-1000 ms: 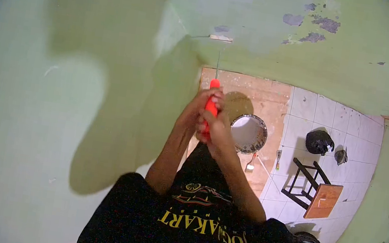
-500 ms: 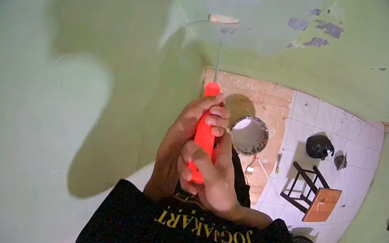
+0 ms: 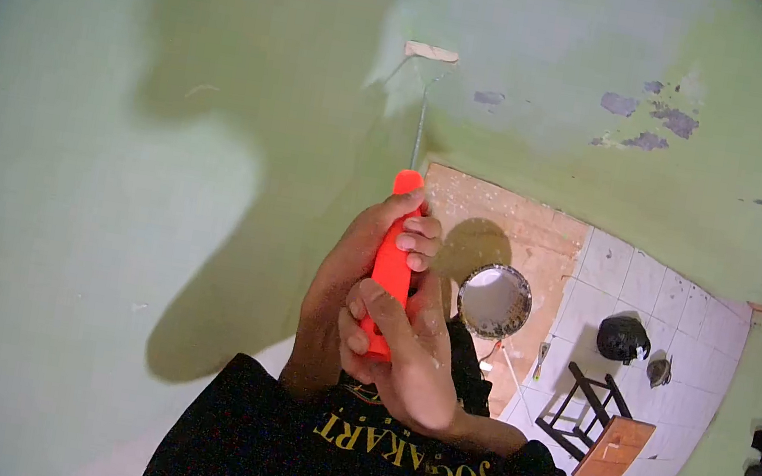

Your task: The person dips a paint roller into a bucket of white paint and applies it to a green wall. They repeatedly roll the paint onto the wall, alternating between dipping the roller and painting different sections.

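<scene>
Both hands are wrapped around the bright red-orange handle [image 3: 390, 274] of a paint roller. My left hand [image 3: 364, 234] is closed on its upper part, fingers curled over the front. Lower down, near the butt end, my right hand [image 3: 420, 357] grips the same handle. A thin metal rod [image 3: 419, 126] runs from the handle to the pale roller head [image 3: 431, 52], which lies against the green wall [image 3: 550, 27] close to the corner. Bare grey-purple patches [image 3: 620, 104] show on the wall right of the roller.
A round paint bucket [image 3: 528, 311] stands on a brown, paint-spotted floor sheet [image 3: 456, 200]. Beside it lie a brush and a thin stick. Farther right are a yellow-handled tool [image 3: 541, 362], a black bag [image 3: 622, 340] and a wooden-topped stool [image 3: 613, 450] on white tiles.
The roller head has moved up and left on the wall, off the grey patch it was touching. The view has shifted, and both hands keep their grip.
</scene>
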Demonstrator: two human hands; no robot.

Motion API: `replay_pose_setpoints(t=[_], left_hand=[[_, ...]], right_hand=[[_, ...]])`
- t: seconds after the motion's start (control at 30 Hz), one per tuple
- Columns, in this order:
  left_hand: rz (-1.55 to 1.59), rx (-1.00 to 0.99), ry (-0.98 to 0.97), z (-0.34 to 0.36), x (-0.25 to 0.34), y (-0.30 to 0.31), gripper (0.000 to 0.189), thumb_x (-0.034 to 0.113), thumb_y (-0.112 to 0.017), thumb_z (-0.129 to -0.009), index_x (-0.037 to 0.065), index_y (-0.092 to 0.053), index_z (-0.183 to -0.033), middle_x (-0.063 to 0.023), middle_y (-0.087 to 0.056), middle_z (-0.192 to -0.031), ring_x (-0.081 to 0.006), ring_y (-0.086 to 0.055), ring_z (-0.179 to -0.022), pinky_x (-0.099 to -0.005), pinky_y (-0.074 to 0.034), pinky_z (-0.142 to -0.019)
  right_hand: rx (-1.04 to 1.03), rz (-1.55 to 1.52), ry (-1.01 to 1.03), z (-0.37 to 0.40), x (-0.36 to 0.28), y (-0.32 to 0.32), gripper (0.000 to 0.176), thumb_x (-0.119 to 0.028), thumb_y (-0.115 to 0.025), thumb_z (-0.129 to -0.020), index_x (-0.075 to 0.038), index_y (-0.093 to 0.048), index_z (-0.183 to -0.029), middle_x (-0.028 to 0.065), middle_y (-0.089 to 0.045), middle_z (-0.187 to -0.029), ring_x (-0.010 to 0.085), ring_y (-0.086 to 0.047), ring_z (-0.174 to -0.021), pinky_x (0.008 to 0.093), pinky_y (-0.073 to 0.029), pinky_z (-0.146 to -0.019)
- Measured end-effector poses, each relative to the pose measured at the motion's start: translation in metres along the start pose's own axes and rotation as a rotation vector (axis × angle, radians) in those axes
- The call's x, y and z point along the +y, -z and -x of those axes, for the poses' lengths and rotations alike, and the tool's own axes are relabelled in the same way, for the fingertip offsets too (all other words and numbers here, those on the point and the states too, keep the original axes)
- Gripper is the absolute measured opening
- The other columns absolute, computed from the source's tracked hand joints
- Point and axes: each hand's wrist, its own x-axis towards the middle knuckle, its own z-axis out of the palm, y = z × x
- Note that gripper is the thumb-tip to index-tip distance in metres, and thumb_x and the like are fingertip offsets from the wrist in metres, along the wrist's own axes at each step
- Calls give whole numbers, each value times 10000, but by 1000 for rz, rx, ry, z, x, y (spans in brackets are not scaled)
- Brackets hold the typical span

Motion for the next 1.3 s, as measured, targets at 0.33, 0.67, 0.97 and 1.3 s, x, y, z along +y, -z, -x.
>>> replay_pose_setpoints(t=[0.33, 0.67, 0.97, 1.3], left_hand=[[255, -168, -22, 28, 19, -2, 250, 157, -527, -897, 1, -402, -1048, 5, -423, -758, -40, -445, -632, -174, -420, -564], [7, -481, -265, 25, 39, 49, 937, 294, -839, -588, -76, -301, -1260, -74, -356, -1012, -91, -407, -899, -197, -399, -840], [427, -772, -292, 42, 17, 1, 1086, 208, -889, -458, -102, -227, -1261, -86, -332, -1026, -103, -398, -924, -193, -394, -872], [436, -714, 136, 28, 59, 49, 729, 143, -804, -634, -71, -300, -1116, -54, -383, -918, -77, -465, -796, -185, -469, -739]], right_hand=[[81, 277, 101, -24, 35, -11, 239, -143, -470, -921, -117, -287, -1071, 77, -473, -818, 148, -527, -615, 234, -363, -396], [88, 384, 340, -50, 54, -29, 348, -158, -547, -884, -33, -281, -1070, 103, -487, -862, 151, -558, -646, 251, -477, -526], [-21, 270, 336, -40, 45, -48, 399, -176, -563, -876, 6, -254, -1050, 126, -494, -883, 174, -571, -631, 263, -479, -471], [-43, 230, 299, -43, 69, -53, 411, -179, -585, -853, -2, -251, -1014, 121, -486, -873, 158, -574, -628, 264, -478, -459]])
